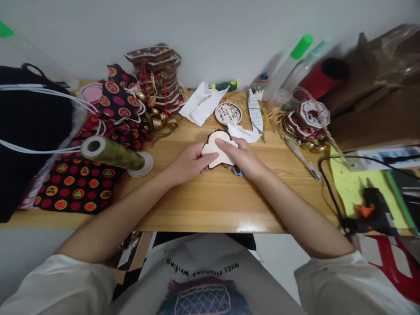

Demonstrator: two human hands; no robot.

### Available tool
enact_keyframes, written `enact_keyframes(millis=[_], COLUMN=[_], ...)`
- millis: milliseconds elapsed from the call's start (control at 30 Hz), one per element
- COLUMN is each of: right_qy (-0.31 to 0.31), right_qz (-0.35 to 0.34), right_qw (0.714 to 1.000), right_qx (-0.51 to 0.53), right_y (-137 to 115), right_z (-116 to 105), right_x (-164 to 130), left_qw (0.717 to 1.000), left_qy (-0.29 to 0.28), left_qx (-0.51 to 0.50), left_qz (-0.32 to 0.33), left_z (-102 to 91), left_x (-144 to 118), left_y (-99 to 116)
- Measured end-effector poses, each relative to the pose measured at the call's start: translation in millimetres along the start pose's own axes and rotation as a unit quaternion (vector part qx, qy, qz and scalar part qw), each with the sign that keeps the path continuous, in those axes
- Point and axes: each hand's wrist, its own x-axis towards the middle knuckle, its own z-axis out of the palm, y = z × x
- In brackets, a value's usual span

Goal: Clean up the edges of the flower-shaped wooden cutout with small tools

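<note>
a plain pale grey wall (213, 30) runs behind the light varnished wooden surface (210, 205), whose front edge catches a soft glare. brown cardboard (370, 100) leans at the far right. pale floor (278, 249) shows below the front edge.

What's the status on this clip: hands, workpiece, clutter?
Left hand and right hand both grip the pale cloud-shaped cutout over the wooden table. Ribbon spool to the left, glue gun far right, both apart.
</note>
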Motion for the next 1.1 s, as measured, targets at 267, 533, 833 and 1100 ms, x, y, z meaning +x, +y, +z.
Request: enact_keyframes(millis=[267, 533, 833, 1100], right_qy=[-0.017, -0.016, -0.048, -0.109], right_qz=[-0.017, -0.055, -0.044, -0.001], right_qw=[0.999, 0.998, 0.998, 0.993], right_qx=[-0.026, -0.026, -0.004, 0.05], right_y=[-2.5, -5.1, -1.0, 1.2], right_z=[-1.9, 2.6, 3.0, -3.2], right_x=[-0.2, -5.5, -5.4, 0.4], left_qw=[0.997, 0.992, 0.996, 0.996], left_qy=[-0.011, -0.006, 0.0, -0.004], left_qx=[-0.074, -0.127, -0.092, -0.092], left_qz=[0.0, 0.012, -0.003, -0.017], left_z=[-1.7, -3.1, -2.6, -1.3], left_x=[5.0, 7.0, 3.6, 3.7], left_y=[-3.9, -6.2, -4.6, -4.4])
